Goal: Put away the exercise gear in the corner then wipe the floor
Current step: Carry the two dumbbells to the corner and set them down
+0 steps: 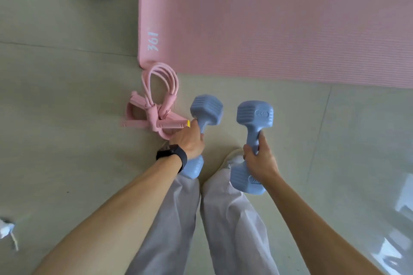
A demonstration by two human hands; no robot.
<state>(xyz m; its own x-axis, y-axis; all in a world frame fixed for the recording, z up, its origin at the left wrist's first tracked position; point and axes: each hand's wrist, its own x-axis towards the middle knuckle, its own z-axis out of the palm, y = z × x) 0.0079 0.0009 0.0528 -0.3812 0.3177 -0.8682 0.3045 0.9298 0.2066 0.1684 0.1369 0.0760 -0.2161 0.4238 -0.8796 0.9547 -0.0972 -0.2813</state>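
Head view: left hand (190, 143) grips left dumbbell (206, 107), right hand (260, 161) grips right dumbbell (254, 116); tripping on pink pedal puller (154, 111) beside feet could drop one.

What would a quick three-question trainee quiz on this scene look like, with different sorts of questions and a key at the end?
1. True or false: the left hand grips one blue dumbbell by its handle, and the right hand grips the other the same way.
2. Where does the pink pull rope lie relative to the pink mat? A: in the middle of it. B: on the floor at its near left corner. C: rolled up inside it.
3. Fill in: the black watch is on the ___ wrist.

Key: 1 true; 2 B; 3 left.
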